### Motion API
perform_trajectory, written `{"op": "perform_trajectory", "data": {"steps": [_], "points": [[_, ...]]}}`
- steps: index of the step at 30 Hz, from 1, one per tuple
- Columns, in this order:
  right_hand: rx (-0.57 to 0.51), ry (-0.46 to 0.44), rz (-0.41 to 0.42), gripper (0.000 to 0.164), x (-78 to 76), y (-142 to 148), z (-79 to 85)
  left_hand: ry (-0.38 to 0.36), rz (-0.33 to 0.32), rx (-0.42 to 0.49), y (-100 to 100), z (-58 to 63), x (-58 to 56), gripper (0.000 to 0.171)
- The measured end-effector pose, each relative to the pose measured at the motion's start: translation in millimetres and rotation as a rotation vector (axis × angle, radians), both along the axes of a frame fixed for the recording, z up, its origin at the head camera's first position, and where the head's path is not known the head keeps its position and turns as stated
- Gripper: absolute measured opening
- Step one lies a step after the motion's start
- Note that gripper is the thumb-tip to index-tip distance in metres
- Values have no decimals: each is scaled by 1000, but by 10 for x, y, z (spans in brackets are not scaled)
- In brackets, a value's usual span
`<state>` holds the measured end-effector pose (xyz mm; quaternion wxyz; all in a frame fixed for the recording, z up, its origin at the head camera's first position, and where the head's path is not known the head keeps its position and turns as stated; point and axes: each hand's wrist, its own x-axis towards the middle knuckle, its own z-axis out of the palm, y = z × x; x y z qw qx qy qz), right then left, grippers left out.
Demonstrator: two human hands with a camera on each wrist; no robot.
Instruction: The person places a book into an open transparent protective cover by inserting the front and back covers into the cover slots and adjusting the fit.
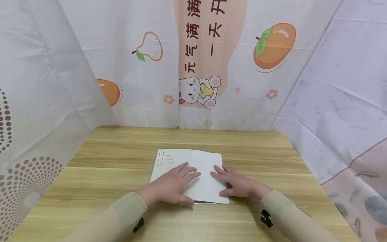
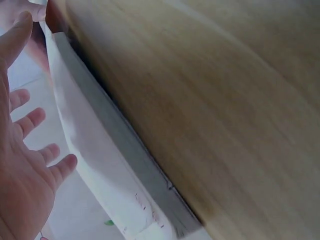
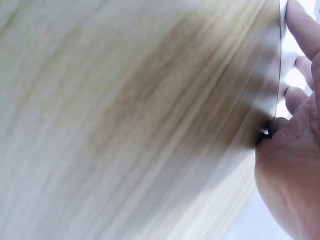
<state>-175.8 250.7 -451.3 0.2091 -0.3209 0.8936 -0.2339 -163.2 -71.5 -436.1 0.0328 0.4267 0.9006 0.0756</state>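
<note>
An open book (image 1: 208, 191) lies on the table, a plain white page on its right and a page with small print on its left. Over the left page and the fold is my left hand (image 1: 175, 185), fingers spread and nothing gripped. The left wrist view shows that hand (image 2: 22, 175) beside the thick page edges of the book (image 2: 95, 135). My right hand (image 1: 239, 184) rests its spread fingertips on the outer edge of the white page. Seen from the right wrist, the right hand (image 3: 290, 165) is at the frame's edge, and the book is mostly hidden.
The wood-grain table (image 1: 115, 168) extends around the book on all sides. A printed curtain (image 1: 145, 80) with fruit and a cartoon figure hangs behind it, with more pale cloth at the left and right. Dark wrist devices (image 1: 266, 218) sit under both sleeves.
</note>
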Motion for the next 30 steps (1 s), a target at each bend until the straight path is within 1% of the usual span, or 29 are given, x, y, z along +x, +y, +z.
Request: {"op": "perform_trajectory", "data": {"steps": [2, 6, 12, 15, 19, 24, 30], "points": [[-2, 3, 2, 78, 0, 2, -1, 23, 4, -14, 18, -19, 1, 93], [2, 9, 4, 79, 4, -2, 1, 39, 17, -38, 55, -68, 12, 93], [-8, 23, 9, 77, 15, -3, 18, 83, 33, -68, 111, -117, 26, 89], [-11, 23, 8, 77, 18, -4, 25, 102, 20, -63, 121, -118, 24, 85], [-13, -2, -1, 77, 13, -4, 23, 125, -11, -52, 122, -120, 20, 79], [-30, -16, 0, 77, 3, 7, 40, 153, -32, -45, 118, -120, 15, 74], [-39, -23, -18, 84, -12, 25, 38, 165, -62, -31, 109, -83, 3, 70]]}}
